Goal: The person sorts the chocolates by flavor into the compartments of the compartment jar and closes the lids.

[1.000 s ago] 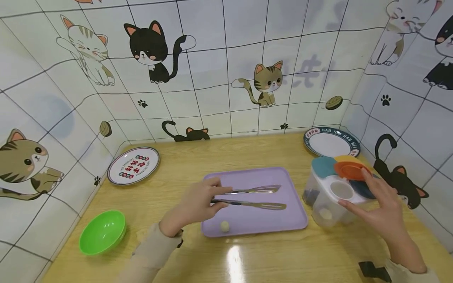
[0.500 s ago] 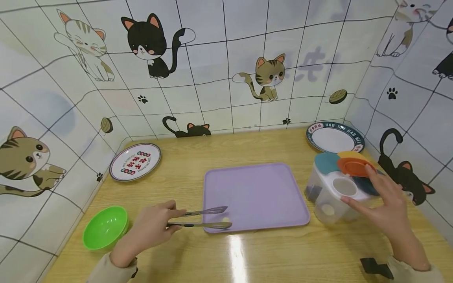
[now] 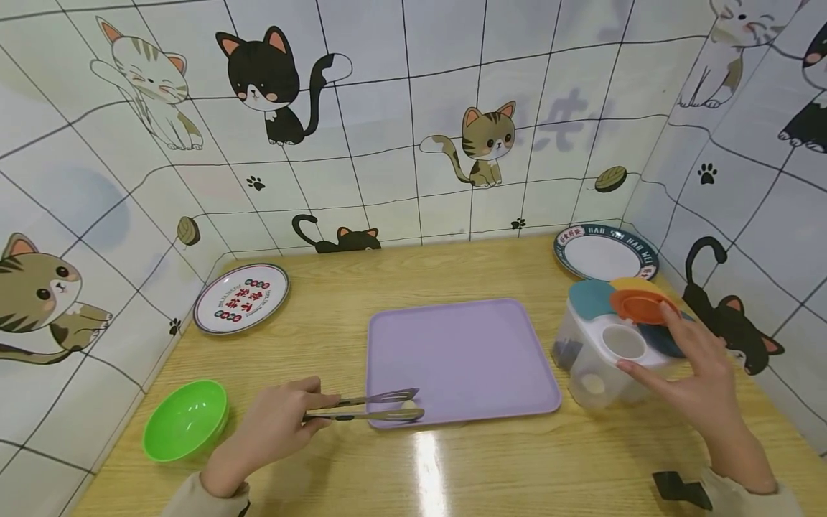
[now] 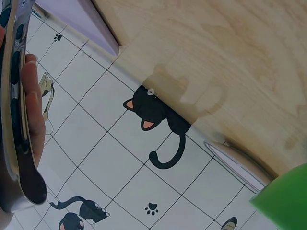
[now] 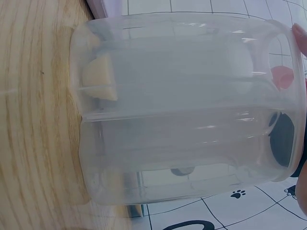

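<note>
My left hand (image 3: 271, 424) grips metal tongs (image 3: 388, 415) at the near left corner of a lilac tray (image 3: 452, 359). The tong arms stand apart, one on each side of a small pale round piece (image 3: 408, 406); whether they touch it I cannot tell. At the right, my right hand (image 3: 701, 388) rests against a clear container (image 5: 182, 96) with coloured lids. Its forefinger touches the raised orange lid (image 3: 642, 307) and its thumb the front rim, by an uncovered round opening (image 3: 623, 342). A pale piece (image 5: 98, 79) lies at the container's bottom.
A green bowl (image 3: 186, 420) stands left of my left hand. One printed plate (image 3: 241, 299) lies at the back left, another (image 3: 606, 253) at the back right behind the container. Cat-patterned walls (image 3: 388, 122) close off the back and both sides.
My left hand has brought the tongs left and nearer to me, from the tray's middle to the pale piece at its corner. The right hand stays at the container.
</note>
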The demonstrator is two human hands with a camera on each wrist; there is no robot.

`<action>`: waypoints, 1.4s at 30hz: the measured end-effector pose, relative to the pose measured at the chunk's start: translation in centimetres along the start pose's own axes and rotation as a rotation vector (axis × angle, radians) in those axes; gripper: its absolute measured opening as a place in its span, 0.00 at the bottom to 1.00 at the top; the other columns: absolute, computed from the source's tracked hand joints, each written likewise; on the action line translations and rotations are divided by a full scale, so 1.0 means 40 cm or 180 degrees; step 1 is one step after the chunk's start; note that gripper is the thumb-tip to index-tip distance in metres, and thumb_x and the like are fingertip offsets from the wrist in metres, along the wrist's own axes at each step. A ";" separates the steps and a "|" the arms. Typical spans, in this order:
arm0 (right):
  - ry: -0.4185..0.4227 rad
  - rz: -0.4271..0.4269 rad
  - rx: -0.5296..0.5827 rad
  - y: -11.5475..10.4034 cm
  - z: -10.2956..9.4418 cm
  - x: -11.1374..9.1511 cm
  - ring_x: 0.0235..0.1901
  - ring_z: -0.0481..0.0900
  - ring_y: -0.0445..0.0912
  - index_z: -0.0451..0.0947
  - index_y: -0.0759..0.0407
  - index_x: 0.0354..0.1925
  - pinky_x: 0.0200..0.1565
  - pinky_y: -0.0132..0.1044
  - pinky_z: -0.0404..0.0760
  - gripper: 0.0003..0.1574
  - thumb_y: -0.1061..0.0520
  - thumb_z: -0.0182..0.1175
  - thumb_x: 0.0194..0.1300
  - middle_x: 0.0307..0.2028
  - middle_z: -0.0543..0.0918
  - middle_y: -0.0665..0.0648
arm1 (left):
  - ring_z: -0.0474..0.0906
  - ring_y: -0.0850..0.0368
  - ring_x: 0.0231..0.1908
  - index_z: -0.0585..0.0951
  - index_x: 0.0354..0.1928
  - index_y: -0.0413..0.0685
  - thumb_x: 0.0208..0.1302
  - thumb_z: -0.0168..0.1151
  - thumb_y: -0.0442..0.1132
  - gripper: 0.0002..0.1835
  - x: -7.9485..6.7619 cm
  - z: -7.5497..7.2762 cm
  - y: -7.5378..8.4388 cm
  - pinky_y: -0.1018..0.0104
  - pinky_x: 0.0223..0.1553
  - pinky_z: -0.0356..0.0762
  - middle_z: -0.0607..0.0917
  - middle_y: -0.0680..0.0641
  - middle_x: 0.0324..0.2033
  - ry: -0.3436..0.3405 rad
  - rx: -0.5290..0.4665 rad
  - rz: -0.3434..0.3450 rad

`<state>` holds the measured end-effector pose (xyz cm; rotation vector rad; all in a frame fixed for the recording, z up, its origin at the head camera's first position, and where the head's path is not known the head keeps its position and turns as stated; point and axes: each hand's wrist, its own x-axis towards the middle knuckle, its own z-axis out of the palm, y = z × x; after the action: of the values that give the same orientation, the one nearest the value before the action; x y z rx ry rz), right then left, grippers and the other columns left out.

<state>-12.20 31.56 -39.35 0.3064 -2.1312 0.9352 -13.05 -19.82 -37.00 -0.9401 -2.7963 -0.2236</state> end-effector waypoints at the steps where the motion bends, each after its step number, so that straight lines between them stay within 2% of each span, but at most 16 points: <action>1: -0.0001 -0.0001 -0.0001 0.001 -0.001 -0.001 0.56 0.58 0.24 0.65 0.61 0.59 0.60 0.59 0.45 0.61 0.33 0.70 0.29 0.54 0.67 0.27 | 0.54 0.75 0.15 0.84 0.38 0.60 0.41 0.70 0.45 0.16 -0.002 0.003 -0.001 0.79 0.14 0.51 0.69 0.62 0.20 0.0028 -0.0009 0.0012; 4: -0.0004 -0.0001 -0.0005 -0.002 -0.002 -0.001 0.56 0.58 0.24 0.65 0.61 0.60 0.59 0.62 0.44 0.62 0.32 0.70 0.29 0.54 0.67 0.27 | 0.54 0.75 0.15 0.84 0.38 0.59 0.41 0.70 0.45 0.16 -0.007 0.010 -0.002 0.80 0.15 0.51 0.69 0.62 0.20 0.0105 -0.0038 0.0062; 10: 0.0012 -0.0026 -0.0030 -0.009 -0.006 -0.001 0.56 0.59 0.24 0.65 0.62 0.59 0.59 0.59 0.45 0.62 0.31 0.69 0.30 0.54 0.66 0.27 | 0.54 0.75 0.16 0.84 0.39 0.60 0.41 0.70 0.44 0.17 -0.006 0.018 -0.003 0.81 0.15 0.52 0.68 0.64 0.20 0.0182 -0.0128 0.0085; 17: 0.0036 0.0012 -0.0056 -0.013 -0.010 -0.006 0.57 0.58 0.23 0.65 0.61 0.60 0.58 0.62 0.45 0.62 0.31 0.68 0.30 0.55 0.66 0.27 | 0.54 0.75 0.16 0.83 0.41 0.59 0.44 0.69 0.44 0.17 0.039 0.006 0.020 0.80 0.15 0.53 0.70 0.62 0.21 0.0238 -0.0253 0.0028; 20: 0.0044 0.0008 -0.0063 -0.013 -0.010 -0.007 0.57 0.58 0.24 0.65 0.62 0.59 0.62 0.50 0.46 0.62 0.31 0.69 0.30 0.55 0.66 0.28 | 0.55 0.74 0.16 0.83 0.41 0.59 0.44 0.69 0.44 0.17 0.074 0.006 0.043 0.80 0.15 0.53 0.70 0.62 0.21 0.0289 -0.0373 -0.0044; 22: 0.0054 -0.0009 -0.0088 -0.013 -0.009 -0.007 0.57 0.59 0.24 0.65 0.61 0.59 0.62 0.40 0.47 0.61 0.31 0.69 0.30 0.55 0.66 0.28 | 0.56 0.74 0.15 0.83 0.41 0.58 0.45 0.69 0.44 0.17 0.103 0.008 0.061 0.80 0.15 0.54 0.70 0.62 0.20 0.0361 -0.0479 -0.0025; 25: 0.0053 -0.0007 -0.0116 -0.014 -0.008 -0.006 0.57 0.58 0.24 0.65 0.61 0.59 0.61 0.33 0.49 0.61 0.32 0.69 0.30 0.55 0.66 0.28 | 0.56 0.73 0.15 0.83 0.43 0.57 0.47 0.67 0.45 0.17 0.154 0.006 0.092 0.80 0.15 0.54 0.71 0.60 0.21 0.0413 -0.0595 0.0067; 31: 0.0107 -0.0149 -0.0125 -0.009 -0.006 0.004 0.57 0.60 0.26 0.66 0.62 0.58 0.58 0.25 0.50 0.61 0.27 0.64 0.32 0.54 0.67 0.28 | 0.58 0.71 0.14 0.82 0.45 0.55 0.51 0.65 0.45 0.16 0.272 -0.018 0.174 0.80 0.15 0.55 0.72 0.59 0.21 0.0549 -0.0765 0.0437; 35: -0.0039 0.0048 -0.0103 -0.010 -0.009 0.003 0.58 0.57 0.24 0.65 0.58 0.60 0.63 0.38 0.48 0.57 0.39 0.72 0.32 0.55 0.66 0.27 | 0.60 0.71 0.14 0.81 0.45 0.56 0.53 0.63 0.46 0.16 0.338 -0.030 0.233 0.80 0.16 0.56 0.74 0.58 0.23 0.0543 -0.0823 0.0558; 37: -0.0114 0.0140 -0.0116 -0.010 -0.009 0.001 0.58 0.56 0.23 0.64 0.56 0.61 0.63 0.38 0.47 0.59 0.45 0.75 0.29 0.56 0.65 0.27 | 0.60 0.71 0.14 0.81 0.46 0.57 0.54 0.62 0.47 0.16 0.364 -0.033 0.263 0.80 0.15 0.55 0.74 0.58 0.23 0.0488 -0.0826 0.0607; 39: -0.0131 0.0124 -0.0119 -0.009 -0.007 0.000 0.58 0.56 0.23 0.63 0.57 0.61 0.62 0.33 0.47 0.59 0.48 0.76 0.29 0.55 0.64 0.26 | 0.60 0.70 0.14 0.80 0.47 0.57 0.55 0.61 0.47 0.16 0.387 -0.035 0.290 0.80 0.15 0.55 0.73 0.58 0.23 0.0450 -0.0858 0.0683; 42: -0.0086 0.0011 -0.0141 -0.007 -0.005 0.000 0.58 0.57 0.24 0.63 0.59 0.61 0.57 0.23 0.48 0.59 0.41 0.73 0.30 0.55 0.65 0.27 | 0.59 0.69 0.14 0.80 0.48 0.59 0.56 0.60 0.48 0.16 0.416 -0.037 0.322 0.79 0.15 0.52 0.70 0.57 0.21 0.0425 -0.0810 0.0757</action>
<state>-11.95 31.50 -39.14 0.2948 -2.1745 0.8891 -18.06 -0.26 -30.81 -1.2519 -2.5460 -0.5935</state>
